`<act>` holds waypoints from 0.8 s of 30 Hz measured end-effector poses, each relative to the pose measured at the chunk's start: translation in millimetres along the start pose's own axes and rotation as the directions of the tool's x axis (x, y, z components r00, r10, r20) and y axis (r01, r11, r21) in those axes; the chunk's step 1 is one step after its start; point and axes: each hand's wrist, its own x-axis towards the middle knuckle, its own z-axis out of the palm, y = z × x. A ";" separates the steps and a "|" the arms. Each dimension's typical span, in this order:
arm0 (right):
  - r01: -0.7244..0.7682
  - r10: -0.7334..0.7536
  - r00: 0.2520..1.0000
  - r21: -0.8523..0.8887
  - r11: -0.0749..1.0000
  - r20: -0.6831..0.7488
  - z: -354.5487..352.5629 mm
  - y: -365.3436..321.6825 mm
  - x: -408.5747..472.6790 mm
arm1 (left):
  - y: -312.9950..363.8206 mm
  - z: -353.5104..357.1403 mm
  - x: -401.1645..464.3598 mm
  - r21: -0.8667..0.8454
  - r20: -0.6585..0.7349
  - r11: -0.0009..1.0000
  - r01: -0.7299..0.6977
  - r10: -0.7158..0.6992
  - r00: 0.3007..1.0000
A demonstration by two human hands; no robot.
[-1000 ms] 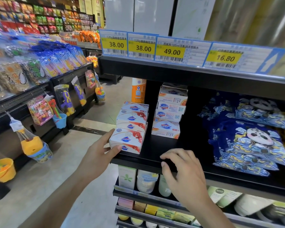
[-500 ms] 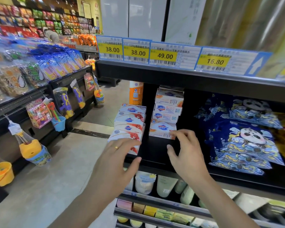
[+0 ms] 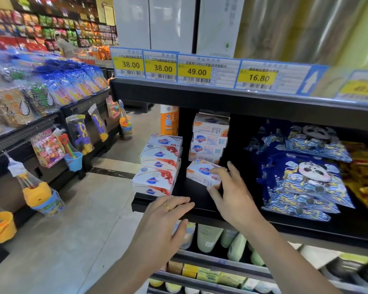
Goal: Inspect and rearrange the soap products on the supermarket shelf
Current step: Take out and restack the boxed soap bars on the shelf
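— Gripping the front soap box (image 3: pixel 202 174) with the right hand (image 3: pixel 234 200), thumb under its near edge, fingers curled over the top; box tilted, nose raised, near the shelf's (image 3: pixel 306 225) front edge, just ahead of the orange-trimmed stack (image 3: pixel 209 141)

— And the left hand (image 3: pixel 164 225)?

— Flat and relaxed, fingers straight, holding nothing, hovering at the front lip below the red-printed stack (image 3: pixel 157 170) at the left corner; ring on one finger

— Step in hand?

— Likely lifting that single box out for a look, or squaring it to its column. Hard to tell which from here

— Next move?

— Probably calls for clearing the stack behind without nudging it, then turning the label forward and setting it flush

— What else on this shelf?

— Blue panda-print packs (image 3: pixel 306 181) heaped toward the right, well apart from the soaps; an orange bottle (image 3: pixel 169 122) behind the left stack. Yellow price tags (image 3: pixel 197 72) along the upper shelf's edge. Tubes and small boxes on the tiers below, too blurred to name
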 end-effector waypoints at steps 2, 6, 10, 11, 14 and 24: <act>0.042 -0.041 0.999 0.044 0.998 -0.024 -3.1 3.0 -3.5 | 0.6 0.5 0.0 -0.025 -0.005 1.000 0.014 -0.014 1.000; 0.073 -0.064 0.995 0.112 0.991 -0.081 -12.6 2.1 -12.7 | 0.7 1.4 0.6 -0.039 -0.007 0.999 0.029 -0.029 1.000; 0.159 -0.116 0.976 0.237 0.959 -0.187 -19.0 0.8 -30.2 | 3.3 -2.3 -0.3 -0.083 0.010 0.995 0.051 -0.050 0.999; 0.178 -0.122 0.971 0.282 0.943 -0.205 -20.6 0.5 -35.6 | 5.5 -5.2 -0.1 -0.142 0.006 0.987 0.078 -0.078 0.997; 0.245 -0.160 0.958 0.390 0.887 -0.239 -28.5 -4.8 -49.8 | 13.8 -17.9 3.7 -0.455 -0.023 0.871 0.187 -0.222 0.975; 0.349 -0.268 0.937 0.590 0.728 -0.224 -47.1 -29.4 -74.2 | 22.6 -50.6 14.8 -0.591 -0.052 0.803 0.079 -0.136 0.989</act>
